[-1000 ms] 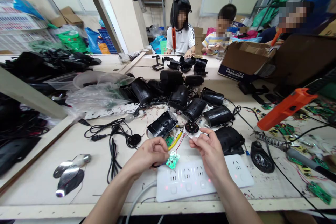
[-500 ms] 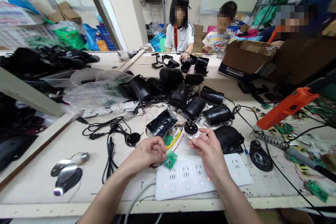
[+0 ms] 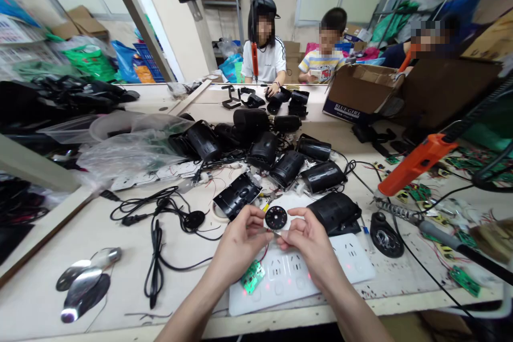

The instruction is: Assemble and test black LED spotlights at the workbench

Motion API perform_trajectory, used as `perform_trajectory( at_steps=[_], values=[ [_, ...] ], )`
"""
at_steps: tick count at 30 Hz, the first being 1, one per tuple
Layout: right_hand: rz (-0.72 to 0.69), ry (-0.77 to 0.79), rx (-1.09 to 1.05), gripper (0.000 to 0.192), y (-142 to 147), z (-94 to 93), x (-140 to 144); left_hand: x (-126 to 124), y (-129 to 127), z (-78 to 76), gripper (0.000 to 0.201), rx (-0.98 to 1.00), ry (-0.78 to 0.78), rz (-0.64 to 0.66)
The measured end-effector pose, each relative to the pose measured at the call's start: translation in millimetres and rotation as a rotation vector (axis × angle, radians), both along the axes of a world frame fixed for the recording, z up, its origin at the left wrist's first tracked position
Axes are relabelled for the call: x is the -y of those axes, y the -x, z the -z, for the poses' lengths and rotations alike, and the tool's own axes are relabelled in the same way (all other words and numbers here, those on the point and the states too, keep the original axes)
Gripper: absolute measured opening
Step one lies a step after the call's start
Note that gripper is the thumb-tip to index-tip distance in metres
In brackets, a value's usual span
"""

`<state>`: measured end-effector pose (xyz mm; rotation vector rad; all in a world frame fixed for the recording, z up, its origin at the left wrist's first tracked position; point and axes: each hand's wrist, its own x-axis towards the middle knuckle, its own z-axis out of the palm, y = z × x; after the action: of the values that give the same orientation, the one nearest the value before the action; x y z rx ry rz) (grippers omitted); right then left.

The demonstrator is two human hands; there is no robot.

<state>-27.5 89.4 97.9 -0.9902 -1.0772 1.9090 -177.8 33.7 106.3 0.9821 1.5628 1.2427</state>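
Observation:
My left hand [image 3: 245, 236] pinches the left edge of a black round disc [image 3: 276, 217] with a bright centre and small dots around it, backed by something white. At its right edge, the thumb and fingers of my right hand [image 3: 306, 232] are closed as well. A thin red wire runs down to a green circuit board [image 3: 253, 277], which rests over the left end of a white power strip [image 3: 344, 259] below my hands. Yellow-handled pliers [image 3: 266, 205] lie just behind the disc, partly hidden by my left fingers. Beside them is an open black housing [image 3: 237, 196].
Several black housings [image 3: 288, 166] are heaped behind. An orange soldering tool [image 3: 417, 164] hangs at right, near a soldering iron [image 3: 444, 238] and loose circuit boards [image 3: 465, 280]. Black cables [image 3: 155, 262] and shiny bulbs [image 3: 86, 291] lie left. People sit across the bench.
My left hand has moved up and right from beside the circuit board to the disc. The disc has come down and nearer to me. The camera view has shifted a little.

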Motion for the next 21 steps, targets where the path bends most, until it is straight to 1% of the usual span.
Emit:
perform_trajectory(
  at_steps=[2, 5, 7, 9, 11, 12, 13, 14, 16, 17, 19, 21],
  values=[
    [0.005, 0.011, 0.013, 0.042, -1.8, -0.5, -1.5, 0.3, 0.2, -1.5, 0.029, -0.036, -0.005, 0.002],
    [0.014, 0.018, 0.015, 0.045, 0.0, 0.3, -2.7, 0.8, -0.7, -5.4, 0.033, 0.1, 0.02, 0.017],
    [0.017, 0.003, 0.031, 0.048, -0.7, 0.7, -0.5, 0.8, -2.7, -4.3, 0.038, 0.191, 0.056, 0.014],
    [0.001, -0.076, 0.111, 0.047, -10.0, -0.2, 5.2, 0.6, -5.1, 1.0, 0.043, 0.236, 0.079, 0.007],
    [-0.009, -0.222, 0.257, 0.035, -32.4, -1.9, 13.1, 0.4, -7.0, 8.1, 0.047, 0.25, 0.092, 0.02],
    [0.02, -0.299, 0.343, 0.027, -48.5, -2.9, 17.0, 0.5, -7.5, 10.9, 0.048, 0.245, 0.1, 0.028],
    [0.074, -0.353, 0.42, 0.024, -67.2, -3.7, 20.2, 0.7, -7.7, 12.7, 0.048, 0.234, 0.11, 0.033],
    [0.187, -0.373, 0.489, 0.026, -87.5, -4.4, 22.2, 1.2, -7.6, 13.1, 0.047, 0.219, 0.122, 0.034],
    [0.383, -0.31, 0.599, 0.034, -128.1, -5.4, 21.5, 2.8, -6.6, 10.2, 0.046, 0.187, 0.148, 0.037],
    [0.462, -0.267, 0.615, 0.037, -146.0, -5.8, 18.5, 3.7, -6.0, 7.3, 0.045, 0.174, 0.161, 0.041],
    [0.694, -0.257, 0.56, 0.045, -172.5, -7.0, 7.8, 5.4, -5.3, 0.7, 0.046, 0.157, 0.201, 0.07],
    [0.833, -0.298, 0.501, 0.052, -184.6, -9.1, -6.8, 6.0, -6.5, -4.6, 0.048, 0.157, 0.232, 0.072]
  ],
)
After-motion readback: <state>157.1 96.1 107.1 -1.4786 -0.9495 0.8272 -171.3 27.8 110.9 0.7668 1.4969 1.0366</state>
